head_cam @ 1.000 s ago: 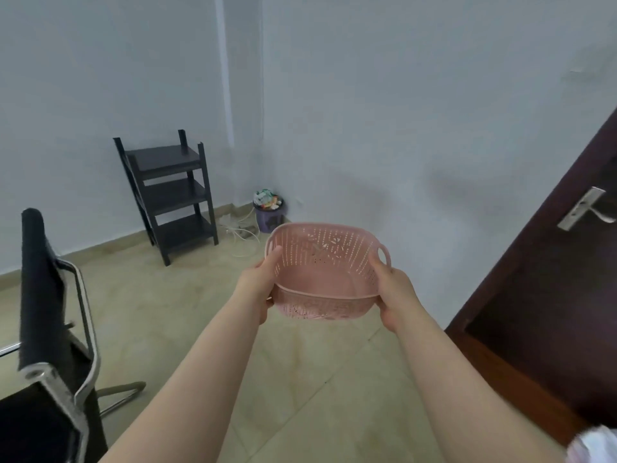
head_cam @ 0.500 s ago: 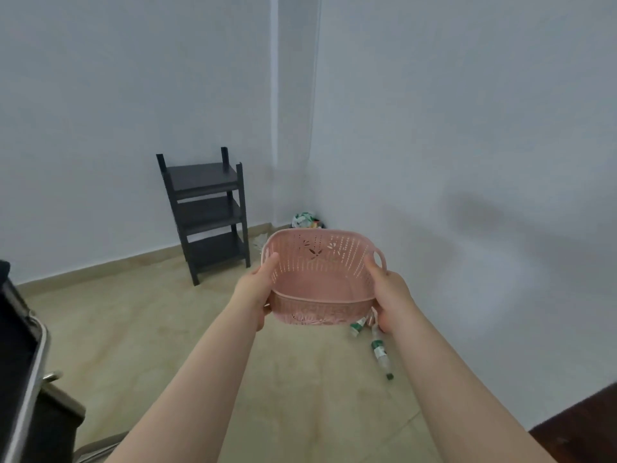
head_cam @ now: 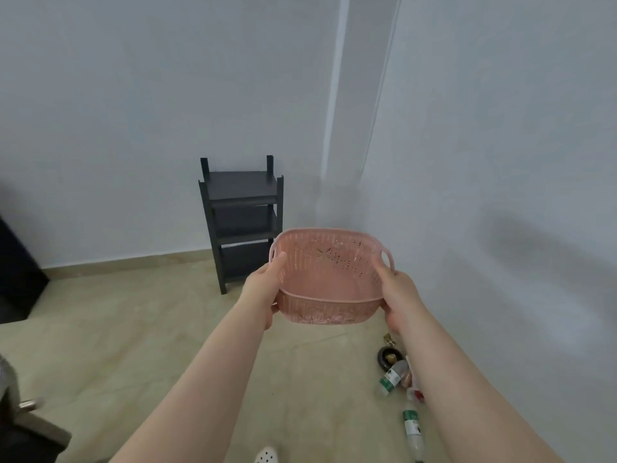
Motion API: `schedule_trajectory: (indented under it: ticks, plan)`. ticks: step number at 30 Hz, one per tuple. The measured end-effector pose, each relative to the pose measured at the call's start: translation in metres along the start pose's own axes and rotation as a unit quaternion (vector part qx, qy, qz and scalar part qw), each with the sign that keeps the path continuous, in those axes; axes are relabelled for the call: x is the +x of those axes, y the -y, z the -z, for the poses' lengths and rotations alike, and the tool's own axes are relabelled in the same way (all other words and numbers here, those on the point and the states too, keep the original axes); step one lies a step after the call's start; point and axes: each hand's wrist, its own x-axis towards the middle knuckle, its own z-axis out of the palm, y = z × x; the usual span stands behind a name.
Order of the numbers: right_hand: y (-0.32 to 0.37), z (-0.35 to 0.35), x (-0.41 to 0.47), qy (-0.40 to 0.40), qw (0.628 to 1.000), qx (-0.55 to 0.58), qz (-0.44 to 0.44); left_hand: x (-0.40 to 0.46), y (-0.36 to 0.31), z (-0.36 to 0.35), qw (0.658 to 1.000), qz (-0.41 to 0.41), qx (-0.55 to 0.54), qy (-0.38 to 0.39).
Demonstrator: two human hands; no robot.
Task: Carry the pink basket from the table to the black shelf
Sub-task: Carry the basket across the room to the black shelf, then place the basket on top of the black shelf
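Observation:
I hold the pink basket (head_cam: 329,279) out in front of me, above the floor, its open side tilted toward me. It is a perforated plastic basket with a handle loop at each end. My left hand (head_cam: 262,289) grips its left rim and my right hand (head_cam: 399,297) grips its right rim. The black shelf (head_cam: 242,215) stands against the far wall, behind and to the left of the basket. It has three tiers with nothing on them, and the basket hides its lower right corner.
Plastic bottles (head_cam: 392,377) and small litter lie on the tiled floor at the lower right, beside the right wall. A dark object (head_cam: 16,275) stands at the left edge. A chair part (head_cam: 30,426) shows at the lower left. A white shoe (head_cam: 267,456) is at the bottom.
The view has swung right to left and closer to the corner: the shelf now sits near the centre and larger. The door and chair have left the view. Both hands keep their grip on the basket.

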Motion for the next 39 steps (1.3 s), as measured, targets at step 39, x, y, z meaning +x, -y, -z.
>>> schedule_trajectory:
  ticks: [39]
  plan:
    - [0.182, -0.416, 0.605, 0.196, 0.975, -0.100, -0.038, 0.617, -0.313, 0.014, 0.980, 0.006, -0.112, -0.164]
